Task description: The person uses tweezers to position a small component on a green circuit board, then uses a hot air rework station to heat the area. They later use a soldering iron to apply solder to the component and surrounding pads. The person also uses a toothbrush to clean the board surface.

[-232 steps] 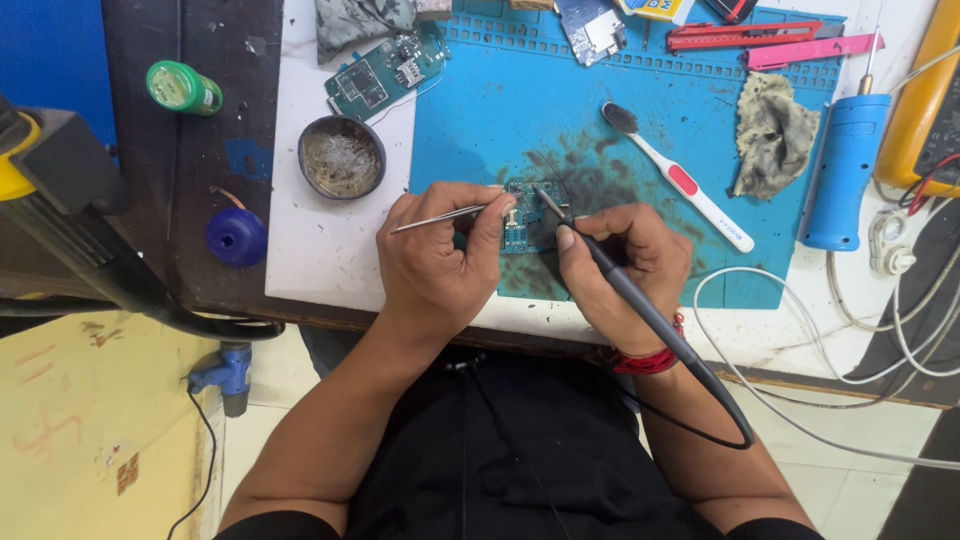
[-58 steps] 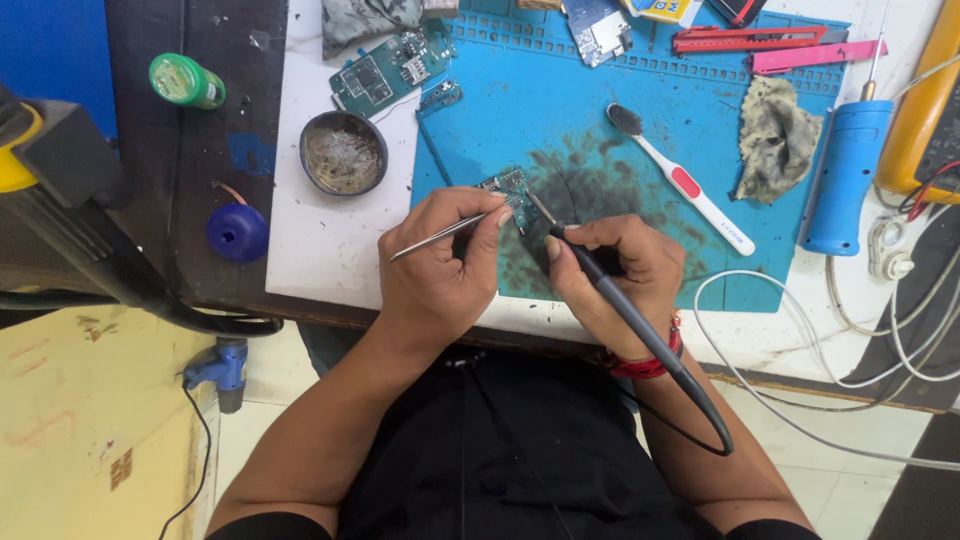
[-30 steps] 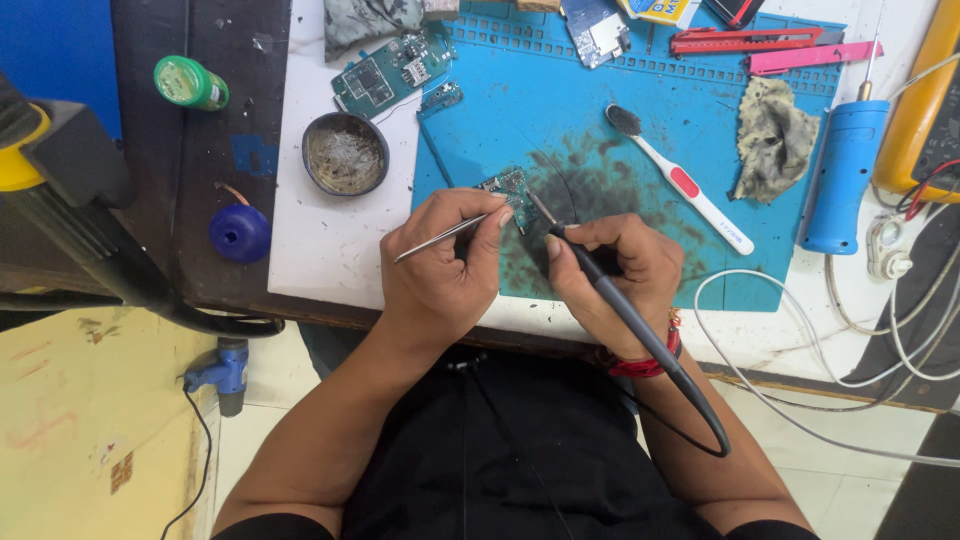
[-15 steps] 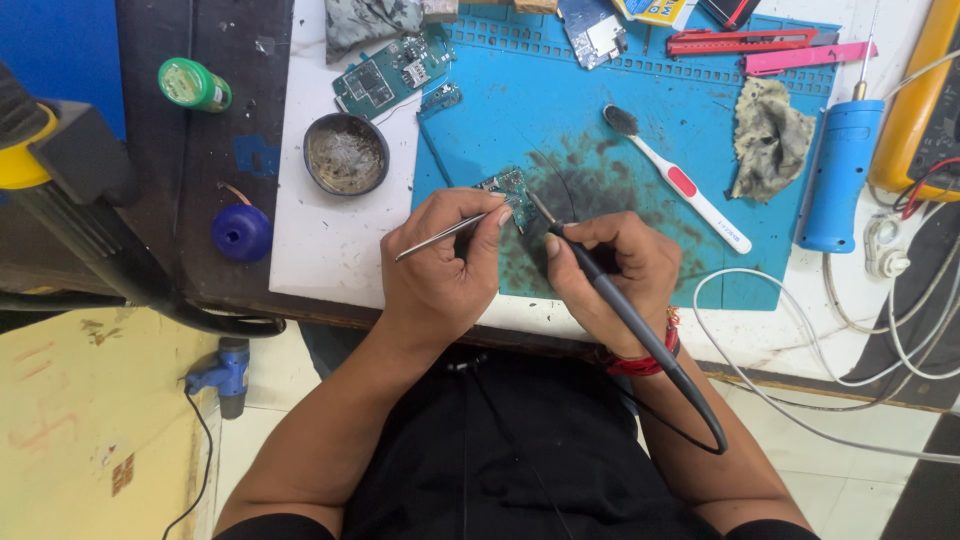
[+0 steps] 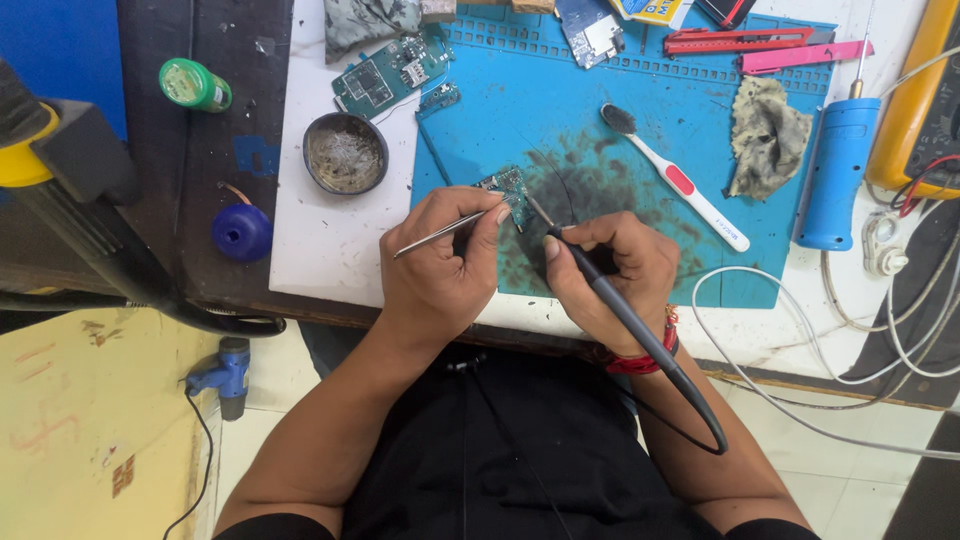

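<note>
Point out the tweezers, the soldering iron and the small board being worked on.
tweezers (image 5: 440, 232), head view, mid-shaft
soldering iron (image 5: 600, 290), head view, black handle
small board (image 5: 508, 186), head view, top face

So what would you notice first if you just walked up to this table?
Probably the two hands in the middle: the left hand pinches metal tweezers and the right hand holds a black soldering iron over a small circuit board. Under them lies a big blue mat, smudged dark, with a toothbrush on it.

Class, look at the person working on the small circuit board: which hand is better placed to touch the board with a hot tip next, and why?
The right hand: it holds the soldering iron with its tip at the small circuit board. The left hand holds tweezers instead.
</note>
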